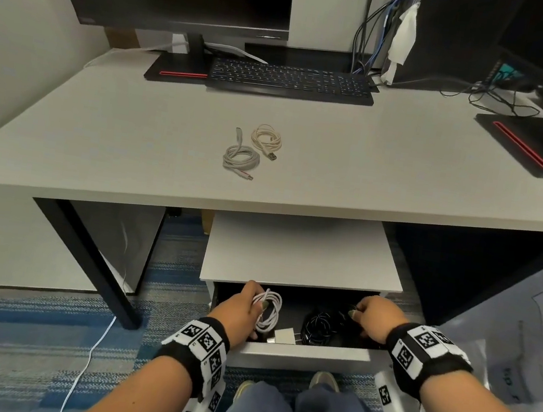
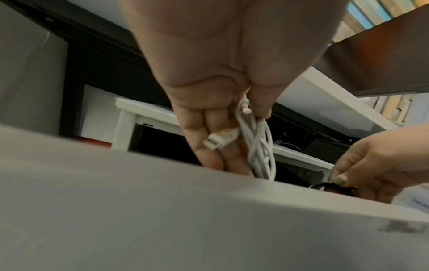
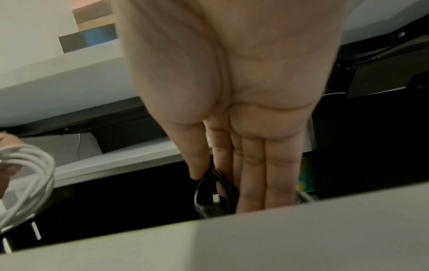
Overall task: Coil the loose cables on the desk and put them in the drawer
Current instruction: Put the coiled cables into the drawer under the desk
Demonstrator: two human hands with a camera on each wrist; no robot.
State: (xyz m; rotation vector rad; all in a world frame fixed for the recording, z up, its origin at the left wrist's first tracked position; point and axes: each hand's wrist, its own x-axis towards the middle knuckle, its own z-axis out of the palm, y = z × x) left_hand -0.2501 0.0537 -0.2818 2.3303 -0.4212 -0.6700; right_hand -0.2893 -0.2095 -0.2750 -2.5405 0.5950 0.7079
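- Two coiled cables are lying on the table [image 1: 100,134], well back from its front edge: a grey cable [image 1: 240,158] and a cream cable [image 1: 266,139], sitting just beside each other with bare tabletop all round them.
- Two more coils are hanging over the open drawer [image 1: 306,352], one in each hand.
- One white cable [image 1: 268,311] is dangling from the left hand [image 1: 239,308]; in the left wrist view its thumb and fingers [image 2: 216,146] are pinching the top of the loops, with the other fingers lying straight and pressed together.
- One black cable [image 1: 320,324] is being lowered at the drawer's right side by the right hand [image 1: 374,318]; in the right wrist view the thumb and forefinger are pinching it, with the remaining fingers [image 3: 267,174] lying straight and close together.
- One white charger plug [image 1: 283,338] is resting inside the drawer against the front wall, between the two hanging coils.
- Both hands are reaching past the drawer's front edge, under the cabinet top [image 1: 302,251], which is overhanging the rear of the opening.
- One keyboard [image 1: 290,80] and two monitor bases are sitting at the table's far side.
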